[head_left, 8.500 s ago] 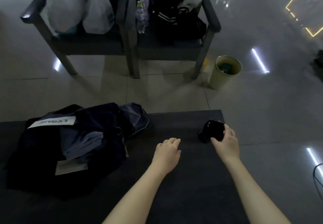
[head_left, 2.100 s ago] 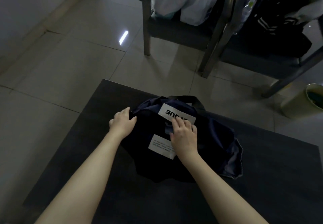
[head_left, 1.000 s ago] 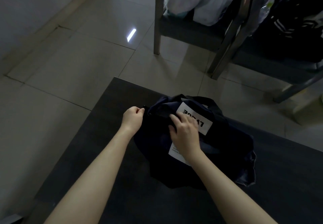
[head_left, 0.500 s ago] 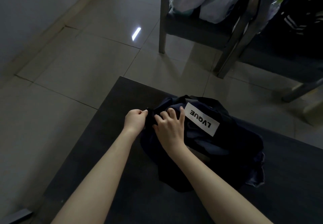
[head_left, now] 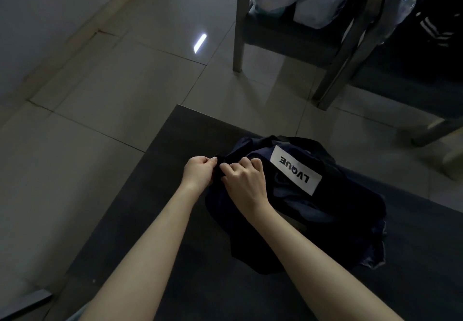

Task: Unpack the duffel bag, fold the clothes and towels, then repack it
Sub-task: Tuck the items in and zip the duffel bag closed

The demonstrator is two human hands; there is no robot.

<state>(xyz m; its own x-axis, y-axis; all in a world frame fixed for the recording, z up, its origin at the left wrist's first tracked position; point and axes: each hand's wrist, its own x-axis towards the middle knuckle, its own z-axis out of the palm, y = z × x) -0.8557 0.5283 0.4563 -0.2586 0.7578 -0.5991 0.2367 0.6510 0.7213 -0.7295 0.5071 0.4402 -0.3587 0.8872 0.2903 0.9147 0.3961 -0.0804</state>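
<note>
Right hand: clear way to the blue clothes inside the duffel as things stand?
Probably yes: the blue clothes lie exposed in the open duffel bag beside the right hand, which must first release the bag's end.

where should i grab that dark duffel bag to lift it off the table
Probably the strap arching over the far edge of the duffel bag, just beyond the white label. Come from above and hook under the loop. The body lies slumped and limp on the table, so pinched fabric would likely just bunch.
</note>
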